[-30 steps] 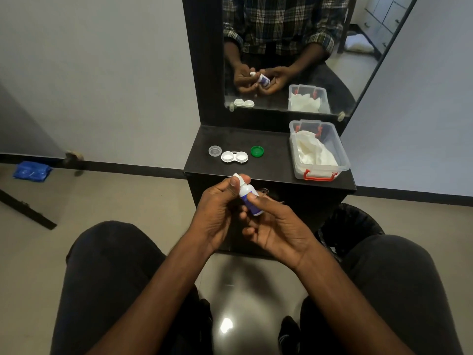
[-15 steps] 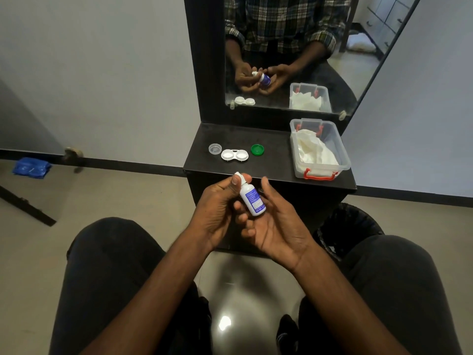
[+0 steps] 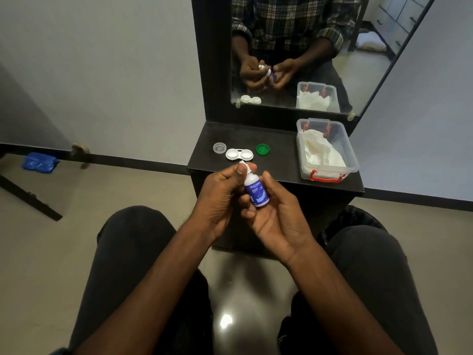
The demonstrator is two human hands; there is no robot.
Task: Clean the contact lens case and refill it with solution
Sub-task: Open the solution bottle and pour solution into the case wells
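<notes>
The left hand [image 3: 220,193] is pinching the white cap at the top of a small solution bottle [image 3: 256,189], thumb and fingertips closed around it, which looks like the grip for twisting the cap. The right hand [image 3: 275,213] is cradling the bottle's body from below and behind, fingers curled up around its blue label to keep it from turning. The bottle is standing nearly upright, tilted slightly to the left, held in the air just in front of a small dark shelf [image 3: 279,147]; whether the cap is loosening or tightening cannot be told.

Just beyond the hands, near the shelf's front edge, the white contact lens case [image 3: 239,154] is lying with both round wells open and facing up, probably so solution can be dropped straight in. Whether the wells are holding any liquid is too small to tell. Its two caps are sitting apart from it, one on each side: a clear cap [image 3: 219,147] to the left and a green cap [image 3: 262,149] to the right, likely set there to keep them within reach and on their matching sides.

At the right end of the shelf, a clear plastic box [image 3: 350,160] with red latches is holding crumpled white tissue [image 3: 320,152], handy for wiping. A mirror [image 3: 294,93] behind the shelf is reflecting the hands, the case and the box.
</notes>
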